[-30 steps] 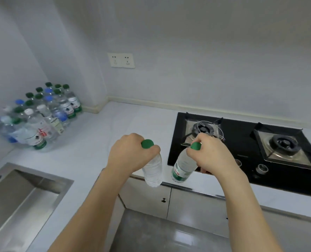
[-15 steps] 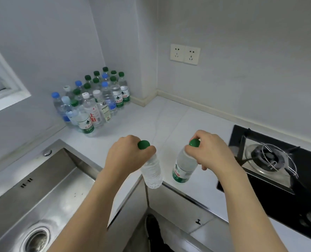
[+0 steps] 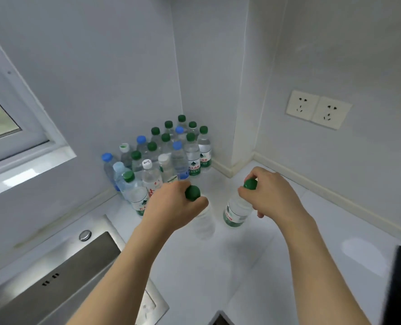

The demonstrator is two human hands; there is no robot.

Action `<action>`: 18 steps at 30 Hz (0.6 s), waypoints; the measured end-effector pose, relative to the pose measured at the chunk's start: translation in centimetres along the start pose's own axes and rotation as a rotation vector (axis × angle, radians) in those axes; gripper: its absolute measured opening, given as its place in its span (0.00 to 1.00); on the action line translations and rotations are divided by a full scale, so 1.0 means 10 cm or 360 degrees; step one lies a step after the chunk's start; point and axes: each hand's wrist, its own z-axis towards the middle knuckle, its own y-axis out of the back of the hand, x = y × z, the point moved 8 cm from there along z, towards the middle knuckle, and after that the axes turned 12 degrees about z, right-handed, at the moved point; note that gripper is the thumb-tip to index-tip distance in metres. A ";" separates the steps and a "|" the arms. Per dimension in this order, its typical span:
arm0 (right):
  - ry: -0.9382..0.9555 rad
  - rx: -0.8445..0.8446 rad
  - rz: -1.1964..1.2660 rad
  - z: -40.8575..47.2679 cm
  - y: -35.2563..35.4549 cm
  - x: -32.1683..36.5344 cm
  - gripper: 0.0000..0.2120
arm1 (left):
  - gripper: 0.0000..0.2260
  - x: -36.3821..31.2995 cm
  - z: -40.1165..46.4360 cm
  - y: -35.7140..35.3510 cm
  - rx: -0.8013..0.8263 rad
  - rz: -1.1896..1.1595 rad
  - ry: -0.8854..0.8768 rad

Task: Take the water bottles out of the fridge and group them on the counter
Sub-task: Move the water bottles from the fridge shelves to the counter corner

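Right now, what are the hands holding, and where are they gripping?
Each holds a water bottle by its neck, under the green cap: left hand the unlabelled bottle, right hand the green-labelled bottle.

A pale white counter (image 3: 277, 254) runs into the wall corner. A cluster of water bottles (image 3: 162, 158) with green, blue and white caps stands upright on it, just beyond the left hand (image 3: 171, 207). A steel sink (image 3: 61, 285) is set into it, below and left of that hand
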 end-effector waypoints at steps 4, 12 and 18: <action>0.0048 0.0073 -0.0045 0.64 -0.14 0.05 0.07 | 0.13 0.09 0.52 -0.14 -0.0013 0.0029 0.0014; 0.0165 0.0162 -0.0206 1.70 -0.36 0.06 0.06 | 0.13 0.08 1.40 -0.45 0.0112 0.0228 -0.0053; 0.0196 0.0264 -0.0284 2.39 -0.68 0.00 0.08 | 0.12 0.03 1.96 -0.76 0.0304 0.0476 -0.0148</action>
